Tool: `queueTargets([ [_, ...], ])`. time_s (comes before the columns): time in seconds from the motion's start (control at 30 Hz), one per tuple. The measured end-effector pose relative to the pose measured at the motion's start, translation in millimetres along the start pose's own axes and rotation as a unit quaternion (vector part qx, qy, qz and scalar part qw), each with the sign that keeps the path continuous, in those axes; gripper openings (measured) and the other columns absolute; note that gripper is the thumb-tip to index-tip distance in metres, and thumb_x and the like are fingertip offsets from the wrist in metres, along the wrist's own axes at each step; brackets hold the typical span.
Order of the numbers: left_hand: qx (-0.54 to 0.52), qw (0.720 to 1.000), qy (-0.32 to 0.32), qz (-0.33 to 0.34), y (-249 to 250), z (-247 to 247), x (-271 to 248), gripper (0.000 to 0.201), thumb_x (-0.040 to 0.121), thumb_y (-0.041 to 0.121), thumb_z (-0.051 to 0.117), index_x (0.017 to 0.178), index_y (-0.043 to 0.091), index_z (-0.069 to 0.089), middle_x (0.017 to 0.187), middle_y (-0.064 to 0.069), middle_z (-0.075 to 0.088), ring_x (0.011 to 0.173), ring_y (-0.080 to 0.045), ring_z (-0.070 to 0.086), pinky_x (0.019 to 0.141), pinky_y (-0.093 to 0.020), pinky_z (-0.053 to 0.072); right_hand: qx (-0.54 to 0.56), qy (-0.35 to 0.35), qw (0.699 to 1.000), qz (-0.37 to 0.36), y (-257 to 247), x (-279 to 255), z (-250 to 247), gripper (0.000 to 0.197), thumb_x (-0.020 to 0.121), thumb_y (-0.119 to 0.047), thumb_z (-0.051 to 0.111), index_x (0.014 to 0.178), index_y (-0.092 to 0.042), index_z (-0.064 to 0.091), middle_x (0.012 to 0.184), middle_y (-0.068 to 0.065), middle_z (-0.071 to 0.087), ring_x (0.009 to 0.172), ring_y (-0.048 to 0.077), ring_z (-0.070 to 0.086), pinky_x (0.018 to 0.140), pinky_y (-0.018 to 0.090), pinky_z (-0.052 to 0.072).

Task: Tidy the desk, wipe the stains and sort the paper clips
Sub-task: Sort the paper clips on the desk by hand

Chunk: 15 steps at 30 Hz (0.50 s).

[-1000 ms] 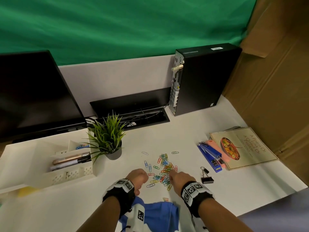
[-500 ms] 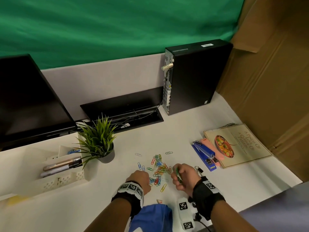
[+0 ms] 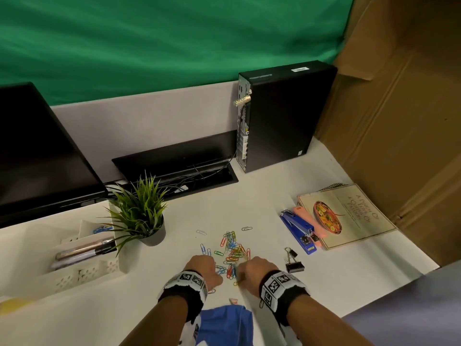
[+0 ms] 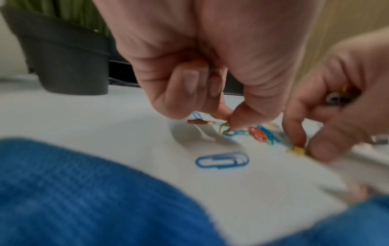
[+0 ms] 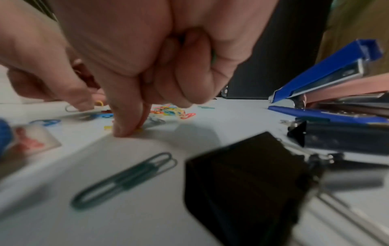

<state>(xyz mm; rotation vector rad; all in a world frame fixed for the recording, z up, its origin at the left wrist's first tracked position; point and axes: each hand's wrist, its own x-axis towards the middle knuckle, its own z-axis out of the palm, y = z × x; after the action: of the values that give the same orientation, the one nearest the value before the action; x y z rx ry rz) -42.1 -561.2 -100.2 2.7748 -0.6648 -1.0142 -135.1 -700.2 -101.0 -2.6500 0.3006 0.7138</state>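
Several coloured paper clips (image 3: 233,250) lie in a loose pile on the white desk (image 3: 249,206). My left hand (image 3: 204,268) is at the pile's near left edge, fingers curled, pinching tangled clips (image 4: 226,129) with thumb and forefinger. My right hand (image 3: 252,269) is at the near right edge; its thumb and index fingertip (image 5: 124,128) pinch a yellow clip (image 4: 295,151) against the desk, while the other fingers curl round more clips in the palm. A blue clip (image 4: 222,160) and a dark green clip (image 5: 124,180) lie loose near me. A blue cloth (image 3: 224,323) lies under my wrists.
A black binder clip (image 3: 294,264), blue stapler (image 3: 298,231), pink stapler (image 3: 309,222) and cookbook (image 3: 349,213) lie to the right. A potted plant (image 3: 142,216) and white organiser (image 3: 82,268) with pens stand left. Monitor (image 3: 37,156) and PC tower (image 3: 282,116) are behind.
Half a second ago my right hand was raised off the desk holding a green clip; it has come back down to the pile's near edge. My left hand stayed at the pile.
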Motion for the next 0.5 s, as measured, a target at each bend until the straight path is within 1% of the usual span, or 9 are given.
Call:
queueTargets([
  [0.07, -0.106, 0.994, 0.003, -0.013, -4.0, -6.2, -3.5, 0.016, 0.083, 0.027, 0.059, 0.074, 0.017, 0.051, 0.076, 0.0, 0.052, 0.071, -0.016, 0.052, 0.063, -0.023, 0.044, -0.023, -0.01, 1.0, 0.007, 0.2, 1.9, 1.1, 0.022, 0.091, -0.024, 0.054, 0.11, -0.018, 0.065, 0.115, 0.009, 0.062, 0.103, 0.029, 0.061, 0.087, 0.033, 0.049],
  [0.13, -0.298, 0.952, -0.025, -0.063, -7.7, -10.4, -4.4, 0.022, 0.089, 0.02, 0.053, 0.069, 0.014, 0.046, 0.067, -0.003, 0.044, 0.057, -0.018, 0.044, 0.05, -0.023, 0.04, -0.011, -0.026, 0.999, 0.016, 2.4, 3.2, 2.0, 0.023, 0.089, -0.027, 0.054, 0.104, -0.014, 0.065, 0.108, 0.01, 0.064, 0.098, 0.028, 0.063, 0.079, 0.029, 0.049],
  [0.23, -0.588, 0.798, -0.04, -0.125, -11.8, -14.9, -8.8, 0.028, 0.088, -0.003, 0.036, 0.062, 0.006, 0.041, 0.061, -0.009, 0.036, 0.049, -0.02, 0.033, 0.047, -0.026, 0.034, 0.177, -0.011, 0.982, 0.072, 9.4, 3.0, 2.3, 0.018, 0.087, -0.031, 0.05, 0.08, -0.017, 0.059, 0.078, 0.0, 0.058, 0.067, 0.013, 0.055, 0.058, 0.021, 0.039],
  [0.27, -0.63, 0.765, -0.04, -0.126, -14.1, -15.3, -10.1, 0.031, 0.086, -0.006, 0.031, 0.059, 0.008, 0.038, 0.06, -0.009, 0.036, 0.049, -0.019, 0.032, 0.046, -0.025, 0.033, 0.314, -0.002, 0.944, 0.106, 12.5, 2.4, 1.9, 0.02, 0.088, -0.029, 0.046, 0.073, -0.018, 0.054, 0.068, -0.003, 0.05, 0.054, 0.011, 0.045, 0.05, 0.02, 0.033],
  [0.3, -0.651, 0.748, -0.042, -0.12, -16.0, -15.2, -11.0, 0.033, 0.084, -0.007, 0.028, 0.057, 0.01, 0.034, 0.058, -0.008, 0.035, 0.049, -0.019, 0.031, 0.045, -0.023, 0.03, 0.46, 0.0, 0.877, 0.137, 16.3, 2.0, 3.0, 0.022, 0.088, -0.023, 0.041, 0.068, -0.017, 0.049, 0.06, -0.003, 0.043, 0.046, 0.01, 0.035, 0.045, 0.019, 0.027],
  [0.37, -0.664, 0.739, -0.043, -0.104, -20.2, -13.9, -12.7, 0.035, 0.085, -0.006, 0.028, 0.056, 0.014, 0.029, 0.054, -0.004, 0.031, 0.049, -0.017, 0.028, 0.045, -0.02, 0.025, 0.683, -0.001, 0.717, 0.138, 23.4, -0.9, 2.1, 0.019, 0.078, -0.011, 0.034, 0.062, -0.015, 0.044, 0.053, 0.0, 0.037, 0.039, 0.012, 0.026, 0.039, 0.015, 0.019],
  [0.4, -0.665, 0.739, -0.039, -0.098, -21.1, -13.8, -13.5, 0.035, 0.086, -0.005, 0.029, 0.058, 0.016, 0.028, 0.052, -0.002, 0.03, 0.05, -0.017, 0.027, 0.046, -0.02, 0.023, 0.736, 0.008, 0.665, 0.125, 26.2, -3.1, 0.4, 0.014, 0.072, -0.01, 0.033, 0.063, -0.012, 0.044, 0.052, 0.003, 0.038, 0.038, 0.013, 0.027, 0.038, 0.013, 0.019],
  [0.47, -0.673, 0.734, -0.034, -0.083, -23.7, -13.2, -12.9, 0.035, 0.088, -0.005, 0.031, 0.061, 0.017, 0.031, 0.05, 0.0, 0.028, 0.05, -0.016, 0.026, 0.049, -0.02, 0.022, 0.762, 0.035, 0.637, 0.114, 30.9, -5.1, -1.4, 0.015, 0.071, -0.01, 0.035, 0.067, -0.008, 0.05, 0.054, 0.006, 0.043, 0.039, 0.015, 0.032, 0.038, 0.014, 0.021],
  [0.5, -0.667, 0.74, -0.034, -0.081, -24.5, -12.5, -12.2, 0.033, 0.086, -0.006, 0.031, 0.062, 0.016, 0.033, 0.052, -0.001, 0.027, 0.049, -0.016, 0.026, 0.05, -0.019, 0.022, 0.737, 0.047, 0.662, 0.125, 32.3, -4.3, -1.0, 0.017, 0.077, -0.01, 0.038, 0.07, -0.008, 0.054, 0.055, 0.006, 0.045, 0.04, 0.015, 0.034, 0.038, 0.015, 0.022],
])
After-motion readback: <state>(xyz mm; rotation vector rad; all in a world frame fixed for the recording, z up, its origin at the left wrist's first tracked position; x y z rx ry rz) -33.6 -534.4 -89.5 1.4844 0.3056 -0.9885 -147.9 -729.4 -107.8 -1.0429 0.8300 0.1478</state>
